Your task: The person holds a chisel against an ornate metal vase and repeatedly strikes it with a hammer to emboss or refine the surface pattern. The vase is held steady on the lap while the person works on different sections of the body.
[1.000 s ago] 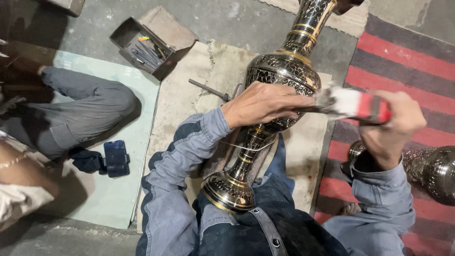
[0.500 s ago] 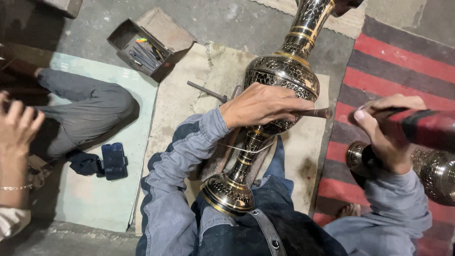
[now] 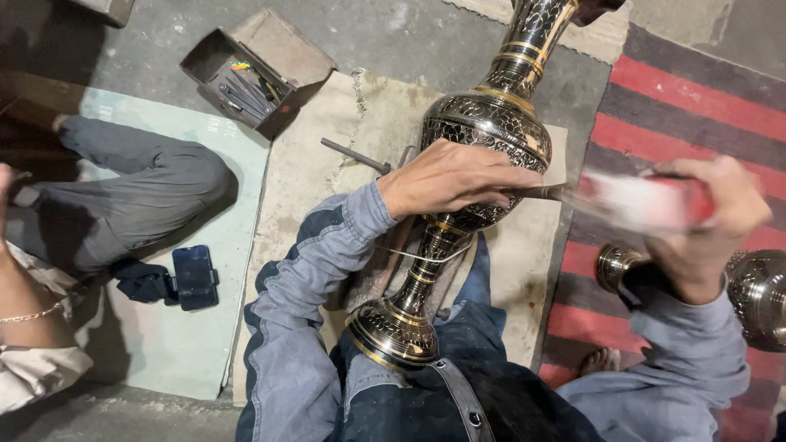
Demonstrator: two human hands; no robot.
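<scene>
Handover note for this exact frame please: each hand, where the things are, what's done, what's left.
Left hand: resting on the belly of the engraved brass vase, pinning a thin metal tool against it.
Right hand: gripping a red-and-white mallet, motion-blurred, at the tool's end.
Vase lies tilted across the lap, base toward the body.
A spare rod lies on the mat; an open toolbox sits beyond it. A second brass piece lies at right.
Done: dense pattern covers the body. How much is left cannot be told.
</scene>
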